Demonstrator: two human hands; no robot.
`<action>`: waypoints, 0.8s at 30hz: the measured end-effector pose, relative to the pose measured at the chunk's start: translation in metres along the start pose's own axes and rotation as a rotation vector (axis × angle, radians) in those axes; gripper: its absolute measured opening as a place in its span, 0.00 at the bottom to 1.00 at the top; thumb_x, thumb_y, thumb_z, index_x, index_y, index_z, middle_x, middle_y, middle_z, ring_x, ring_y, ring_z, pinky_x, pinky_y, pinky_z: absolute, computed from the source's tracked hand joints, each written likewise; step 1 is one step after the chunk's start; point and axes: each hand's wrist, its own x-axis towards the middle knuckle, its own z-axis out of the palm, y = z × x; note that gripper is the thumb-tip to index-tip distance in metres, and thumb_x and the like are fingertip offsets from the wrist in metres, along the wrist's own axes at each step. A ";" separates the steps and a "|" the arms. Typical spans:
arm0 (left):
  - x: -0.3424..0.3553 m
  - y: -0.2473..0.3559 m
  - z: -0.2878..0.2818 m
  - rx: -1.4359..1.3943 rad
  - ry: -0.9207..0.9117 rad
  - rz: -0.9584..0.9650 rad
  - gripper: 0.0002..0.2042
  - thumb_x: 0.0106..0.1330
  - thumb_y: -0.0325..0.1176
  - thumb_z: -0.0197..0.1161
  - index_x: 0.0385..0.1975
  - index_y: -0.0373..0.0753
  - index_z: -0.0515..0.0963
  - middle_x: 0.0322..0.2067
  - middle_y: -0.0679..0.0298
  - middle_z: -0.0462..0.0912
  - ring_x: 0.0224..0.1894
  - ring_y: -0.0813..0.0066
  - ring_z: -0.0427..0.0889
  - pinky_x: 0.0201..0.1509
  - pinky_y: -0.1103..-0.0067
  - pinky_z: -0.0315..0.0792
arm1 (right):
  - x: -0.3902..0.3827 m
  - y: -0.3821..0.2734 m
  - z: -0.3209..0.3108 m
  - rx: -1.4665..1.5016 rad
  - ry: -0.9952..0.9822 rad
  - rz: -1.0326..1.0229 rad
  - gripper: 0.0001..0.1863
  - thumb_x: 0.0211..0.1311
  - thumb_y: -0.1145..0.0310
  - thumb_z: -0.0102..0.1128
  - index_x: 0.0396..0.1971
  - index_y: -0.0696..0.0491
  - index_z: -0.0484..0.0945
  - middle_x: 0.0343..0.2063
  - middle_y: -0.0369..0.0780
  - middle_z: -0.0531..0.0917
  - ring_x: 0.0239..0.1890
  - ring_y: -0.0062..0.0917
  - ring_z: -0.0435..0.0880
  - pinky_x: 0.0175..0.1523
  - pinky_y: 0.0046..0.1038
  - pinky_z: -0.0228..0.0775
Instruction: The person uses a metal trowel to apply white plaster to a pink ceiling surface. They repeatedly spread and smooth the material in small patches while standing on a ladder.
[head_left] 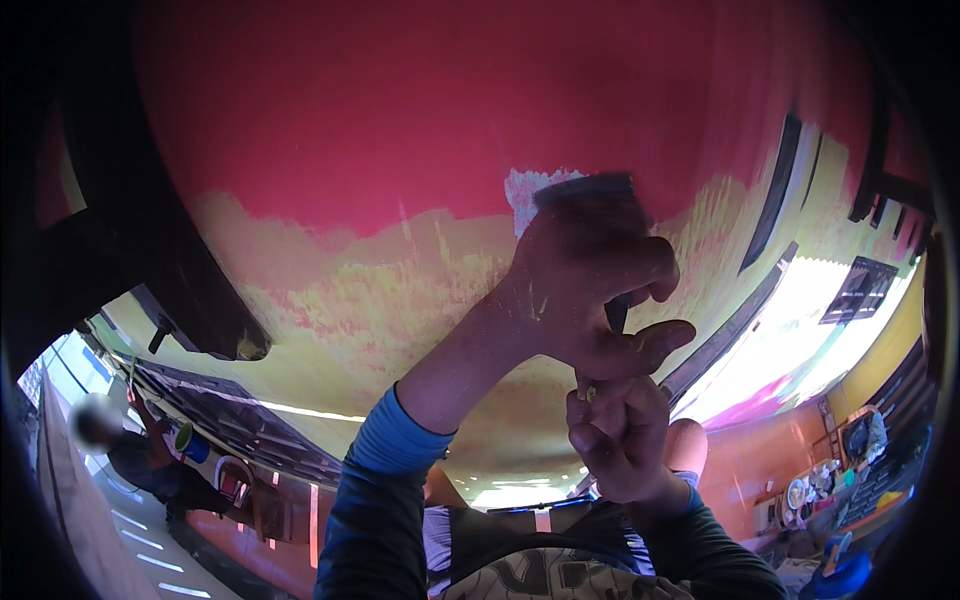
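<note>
My left hand [590,270] grips a dark flat-bladed tool [590,186] with bent fingers, its thumb sticking out to the right. The blade lies at a pale, rough patch [522,192] on a surface [350,120] painted pink above and patchy cream-yellow below. Just under it, my right hand [620,435] has curled fingers at the base of my left hand, around something small and partly hidden that I cannot make out.
Dark beams [200,310] edge the surface at the left. Another person [160,470] is at lower left, arm raised, near a bucket [183,438]. A bright opening [740,350], an orange wall [735,470] and piled household items [830,480] show at right.
</note>
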 end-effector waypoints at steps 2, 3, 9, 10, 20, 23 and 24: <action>0.000 0.000 0.001 0.060 0.051 -0.073 0.15 0.46 0.44 0.78 0.21 0.48 0.76 0.13 0.73 0.72 0.19 0.71 0.75 0.27 0.73 0.66 | 0.000 -0.001 -0.004 0.041 0.004 0.035 0.16 0.57 0.81 0.65 0.45 0.56 0.73 0.44 0.40 0.70 0.41 0.22 0.71 0.41 0.27 0.63; 0.000 0.000 0.002 0.018 0.052 -0.007 0.15 0.46 0.44 0.78 0.21 0.48 0.76 0.13 0.73 0.72 0.19 0.71 0.75 0.27 0.73 0.66 | 0.001 -0.001 -0.006 0.044 0.041 0.122 0.16 0.58 0.81 0.65 0.45 0.57 0.73 0.44 0.41 0.70 0.41 0.22 0.71 0.40 0.27 0.63; 0.004 0.001 0.001 0.041 0.004 0.005 0.14 0.45 0.42 0.78 0.22 0.47 0.77 0.13 0.73 0.73 0.17 0.70 0.74 0.28 0.74 0.67 | 0.005 -0.003 -0.009 -0.002 -0.052 0.013 0.18 0.54 0.86 0.63 0.44 0.56 0.72 0.47 0.41 0.69 0.42 0.23 0.73 0.42 0.26 0.65; 0.005 0.000 0.001 0.065 0.030 0.027 0.14 0.45 0.42 0.78 0.22 0.47 0.77 0.13 0.74 0.73 0.18 0.70 0.74 0.29 0.74 0.68 | 0.006 -0.003 -0.010 -0.043 -0.016 0.066 0.19 0.53 0.86 0.63 0.44 0.56 0.72 0.47 0.41 0.69 0.42 0.23 0.73 0.42 0.25 0.64; -0.001 -0.002 0.002 0.048 0.137 -0.053 0.13 0.53 0.41 0.72 0.21 0.41 0.77 0.16 0.68 0.74 0.18 0.67 0.71 0.29 0.70 0.64 | 0.009 -0.007 -0.015 -0.021 -0.077 0.067 0.18 0.52 0.87 0.63 0.42 0.56 0.72 0.48 0.42 0.70 0.48 0.25 0.72 0.44 0.27 0.66; 0.000 0.000 0.001 -0.006 0.087 0.035 0.13 0.53 0.41 0.72 0.21 0.41 0.76 0.16 0.68 0.74 0.18 0.67 0.71 0.29 0.71 0.65 | 0.009 -0.005 -0.011 -0.016 -0.083 0.041 0.18 0.53 0.85 0.64 0.43 0.56 0.72 0.47 0.43 0.71 0.48 0.26 0.73 0.44 0.27 0.67; 0.000 0.001 0.000 -0.009 0.089 0.004 0.12 0.50 0.40 0.74 0.21 0.43 0.76 0.15 0.70 0.75 0.18 0.69 0.73 0.28 0.72 0.66 | 0.008 -0.004 -0.010 -0.003 -0.079 0.055 0.18 0.53 0.85 0.64 0.43 0.57 0.73 0.47 0.43 0.71 0.48 0.26 0.74 0.45 0.27 0.68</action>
